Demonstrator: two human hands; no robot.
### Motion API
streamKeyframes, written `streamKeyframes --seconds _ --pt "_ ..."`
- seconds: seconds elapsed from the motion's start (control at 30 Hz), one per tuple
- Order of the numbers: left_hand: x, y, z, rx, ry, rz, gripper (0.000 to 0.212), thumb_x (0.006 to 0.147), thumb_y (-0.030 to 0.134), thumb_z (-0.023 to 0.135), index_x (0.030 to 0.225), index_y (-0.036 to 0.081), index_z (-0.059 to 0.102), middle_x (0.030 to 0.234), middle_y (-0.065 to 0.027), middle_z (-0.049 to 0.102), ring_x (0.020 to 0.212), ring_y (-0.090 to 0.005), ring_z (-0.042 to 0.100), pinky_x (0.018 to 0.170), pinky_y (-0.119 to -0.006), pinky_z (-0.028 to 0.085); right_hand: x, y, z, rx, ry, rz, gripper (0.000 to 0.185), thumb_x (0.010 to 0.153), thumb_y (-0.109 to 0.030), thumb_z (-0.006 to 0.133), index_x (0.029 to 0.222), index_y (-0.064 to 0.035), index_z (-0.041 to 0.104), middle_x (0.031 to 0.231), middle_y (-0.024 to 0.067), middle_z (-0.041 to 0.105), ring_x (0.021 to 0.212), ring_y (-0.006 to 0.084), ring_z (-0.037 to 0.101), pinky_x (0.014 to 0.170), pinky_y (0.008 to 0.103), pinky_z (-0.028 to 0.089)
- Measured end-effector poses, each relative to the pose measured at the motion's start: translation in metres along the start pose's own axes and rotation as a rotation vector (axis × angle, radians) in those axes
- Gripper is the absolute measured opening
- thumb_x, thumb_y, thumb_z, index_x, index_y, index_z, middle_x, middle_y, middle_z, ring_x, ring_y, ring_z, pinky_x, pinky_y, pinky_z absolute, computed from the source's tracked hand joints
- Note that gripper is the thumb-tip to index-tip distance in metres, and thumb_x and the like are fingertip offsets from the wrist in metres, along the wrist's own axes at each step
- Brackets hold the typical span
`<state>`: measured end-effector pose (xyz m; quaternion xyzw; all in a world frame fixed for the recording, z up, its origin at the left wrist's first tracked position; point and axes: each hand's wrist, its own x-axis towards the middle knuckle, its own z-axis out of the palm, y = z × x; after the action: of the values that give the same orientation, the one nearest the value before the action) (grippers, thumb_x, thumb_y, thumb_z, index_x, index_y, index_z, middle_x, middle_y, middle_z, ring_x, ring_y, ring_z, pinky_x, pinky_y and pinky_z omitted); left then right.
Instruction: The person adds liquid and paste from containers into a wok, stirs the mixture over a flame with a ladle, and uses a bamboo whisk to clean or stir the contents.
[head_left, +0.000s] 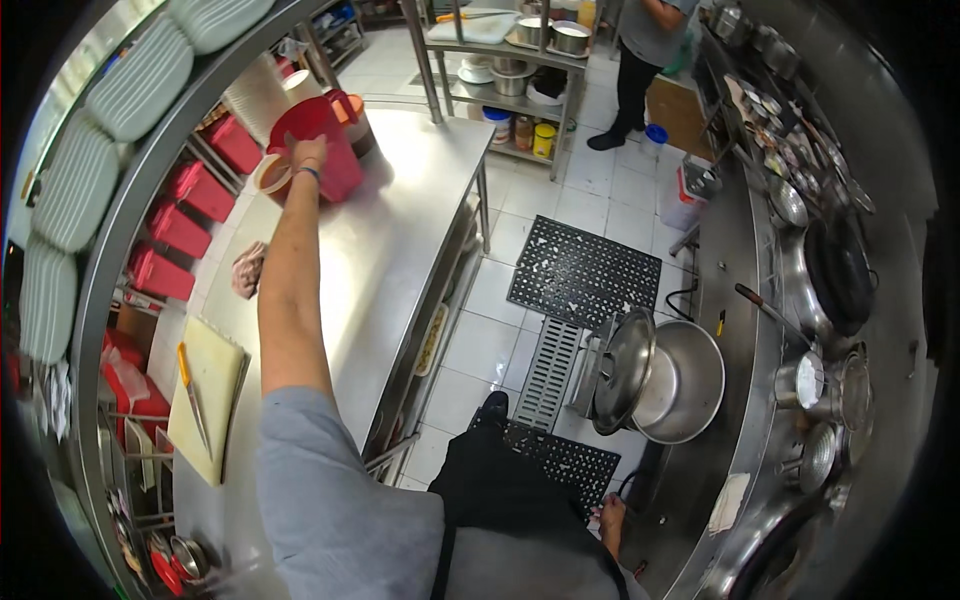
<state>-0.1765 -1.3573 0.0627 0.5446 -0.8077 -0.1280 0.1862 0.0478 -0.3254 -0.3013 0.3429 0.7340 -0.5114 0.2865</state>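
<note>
My left hand (307, 154) reaches out over the steel worktable (367, 247) to the rim of a large red plastic pitcher (334, 154). Whether its fingers grip the rim or something inside cannot be told. Against the pitcher stands a pale container (274, 178) with reddish-brown contents, and behind it an orange-lidded container (361, 131). A crumpled cloth (249, 270) lies left of my forearm. Nearer me, an orange-handled knife (196, 411) rests on a pale cutting board (214, 375). My right hand (611, 514) hangs low beside the right counter, its fingers partly hidden.
A large steel pot (686, 382) with a tilted lid (626, 371) stands right of the aisle. Black perforated mats (585, 270) and a drain grate (547, 375) lie on the tiles. Another person (637, 67) stands far ahead. Stacked plates (79, 180) line the left shelf; pans fill the right counter.
</note>
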Motion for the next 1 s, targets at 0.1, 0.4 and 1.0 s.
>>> streamKeyframes --seconds 0.1,0.4,1.0 --pt "-0.038 0.043 0.062 -0.132 0.238 0.116 0.074 0.083 0.053 0.069 0.128 -0.005 0.059 0.125 -0.0237 0.064 0.124 -0.0359 0.058 0.11 -0.04 0.04 -0.03 -0.003 0.012 -0.018 0.056 0.047 0.035 0.098 -0.018 0.054 0.127 -0.0001 0.055 0.098 0.0092 0.063 0.06 0.0199 0.067 0.042 0.0337 0.056" --pt "-0.116 0.012 0.038 -0.075 0.29 1.114 0.034 0.097 0.014 0.053 0.128 0.005 0.064 0.136 -0.018 0.052 0.121 -0.0295 0.051 0.105 -0.037 0.04 -0.024 -0.019 0.038 -0.637 0.15 -0.549 0.023 0.095 -0.02 0.06 0.105 -0.0001 0.064 0.083 0.0162 0.068 0.075 0.0281 0.068 0.064 0.0418 0.052" --pt "-0.887 0.254 -0.159 -1.015 -1.474 1.85 0.039 0.074 0.028 0.085 0.089 0.001 0.062 0.149 -0.0358 0.039 0.133 -0.0445 0.049 0.105 -0.047 0.042 -0.405 -0.094 -0.2 0.221 0.674 -1.115 0.048 0.079 -0.023 0.086 0.112 -0.0004 0.058 0.099 0.0143 0.066 0.085 0.0214 0.068 0.07 0.0348 0.055"
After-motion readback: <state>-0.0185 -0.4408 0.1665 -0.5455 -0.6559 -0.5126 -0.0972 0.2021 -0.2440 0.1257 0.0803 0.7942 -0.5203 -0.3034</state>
